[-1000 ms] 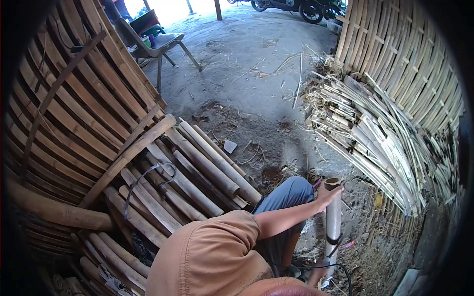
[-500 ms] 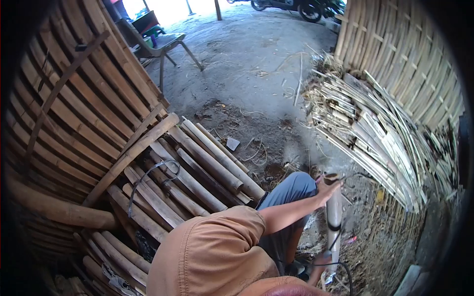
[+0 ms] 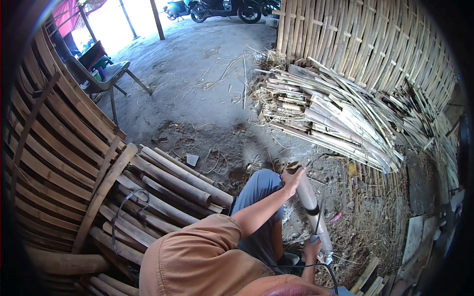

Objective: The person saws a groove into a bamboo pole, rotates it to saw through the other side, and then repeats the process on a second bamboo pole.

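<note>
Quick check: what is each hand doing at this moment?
Left hand: gripping the top of the bamboo pole.
Right hand: low by the pole's base; grip cannot be told.

The right hand [image 3: 312, 245] is half hidden low behind the bamboo pole [image 3: 310, 202]. What it grips is too small to tell. The motorcycles [image 3: 217, 7] are cut off by the top edge.

No writing can be read anywhere here. The bamboo pole [image 3: 309, 202] carries only a dark band, with no lettering on it. The motorbikes [image 3: 217, 9] parked at the far edge are too small and too far off to show a plate or a brand. The chair [image 3: 106, 74], the pale scrap [image 3: 192, 159] on the dirt floor and the bamboo wall [image 3: 365, 44] bear no label, number or sign.
</note>
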`<control>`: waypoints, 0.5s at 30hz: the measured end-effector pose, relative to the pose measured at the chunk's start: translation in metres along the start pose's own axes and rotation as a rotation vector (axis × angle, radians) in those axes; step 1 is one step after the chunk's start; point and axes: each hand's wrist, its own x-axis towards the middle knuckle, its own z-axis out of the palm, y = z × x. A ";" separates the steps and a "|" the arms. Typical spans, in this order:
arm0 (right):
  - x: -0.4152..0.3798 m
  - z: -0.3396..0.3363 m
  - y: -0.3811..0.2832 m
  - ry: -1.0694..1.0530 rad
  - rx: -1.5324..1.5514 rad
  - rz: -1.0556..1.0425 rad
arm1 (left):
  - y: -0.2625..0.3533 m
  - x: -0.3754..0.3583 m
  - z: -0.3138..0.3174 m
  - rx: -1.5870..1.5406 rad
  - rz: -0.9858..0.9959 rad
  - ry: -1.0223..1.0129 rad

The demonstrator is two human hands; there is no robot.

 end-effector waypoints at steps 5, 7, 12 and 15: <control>-0.005 -0.002 0.012 -0.056 -0.001 0.360 | 0.004 0.001 -0.005 0.067 -0.090 0.021; 0.014 0.051 0.116 0.002 0.109 0.510 | 0.018 -0.013 -0.003 0.040 -0.011 0.031; -0.001 -0.014 -0.005 -0.055 -0.029 0.281 | 0.023 -0.016 -0.002 -0.034 0.007 0.010; -0.002 0.008 -0.010 -0.005 -0.061 0.038 | 0.052 -0.030 -0.010 0.007 -0.125 -0.065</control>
